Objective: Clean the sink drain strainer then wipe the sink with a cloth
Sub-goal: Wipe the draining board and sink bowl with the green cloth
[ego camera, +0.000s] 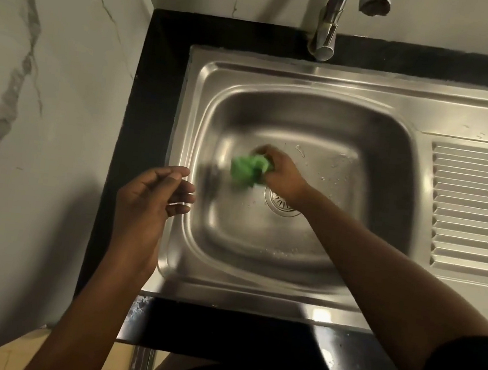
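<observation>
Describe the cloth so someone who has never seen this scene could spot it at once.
Start at the steel sink set in the black counter, under the tap. Down in the basin, just up and left of the round drain strainer, the right hand grips the cloth. It is a crumpled bright green wad, the only coloured thing among the grey metal.

Kitchen corner: fixtures and surfaces.
Chrome tap (328, 21) at the back, a grey pipe (374, 2) just beside it; black counter (153, 113); white wall (52, 71) with grey veins, left and rear; pale yellow floor (14, 350) below.
</observation>
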